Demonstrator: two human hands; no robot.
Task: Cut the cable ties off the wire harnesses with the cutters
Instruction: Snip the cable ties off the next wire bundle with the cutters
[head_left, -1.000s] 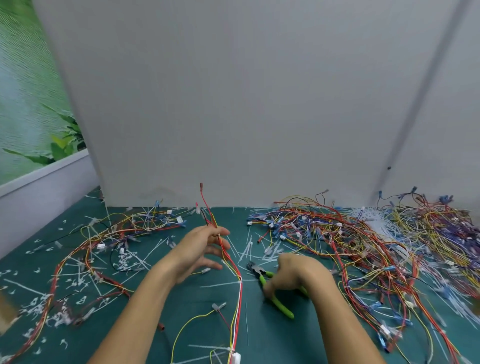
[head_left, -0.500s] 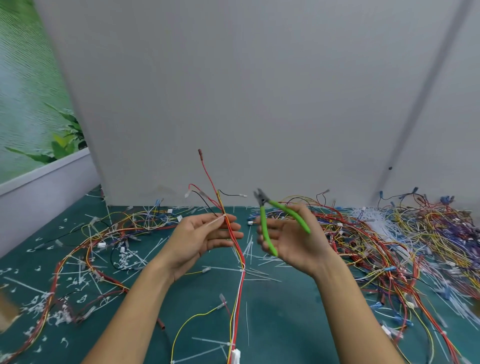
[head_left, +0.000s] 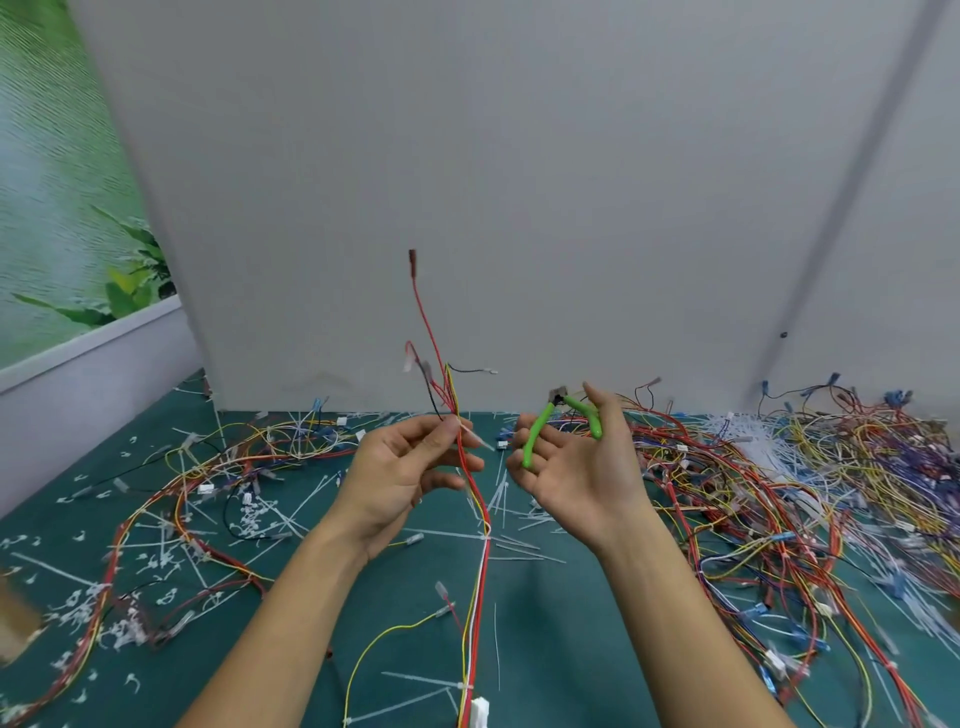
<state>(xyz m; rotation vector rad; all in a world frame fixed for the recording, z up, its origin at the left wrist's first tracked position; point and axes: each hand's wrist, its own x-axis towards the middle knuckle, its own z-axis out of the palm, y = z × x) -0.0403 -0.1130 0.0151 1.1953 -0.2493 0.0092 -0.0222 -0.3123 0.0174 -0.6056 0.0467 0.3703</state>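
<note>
Green matting (head_left: 571, 649) in front of a grey partition (head_left: 519, 208) is serving as the bench while a person is setting up the next cut. The right hand (head_left: 576, 467), which a second ago was closing on the cutters (head_left: 545, 421) down on the mat, is now holding them aloft, palm up. Their green handles are spreading between fingers and thumb, the nose pointing up and away. The left hand (head_left: 410, 467) is pinching the wire harness (head_left: 470, 483) near its upper end, having lifted it higher. A white cable tie (head_left: 475, 438) is sticking out just past the fingertips, and a second tie (head_left: 487, 538) is binding the strands lower down. The two hands are hovering near each other but apart, so the blades are not yet reaching either tie; the tool appears to be settling into the grip first. To the right, a tangled heap of harnesses (head_left: 779, 493) is waiting. To the left, looser harnesses (head_left: 208, 478) are lying among snipped tie scraps (head_left: 249, 519). Loose wire ends (head_left: 441, 374) fanning above the left hand are likely to crowd the blades.
</note>
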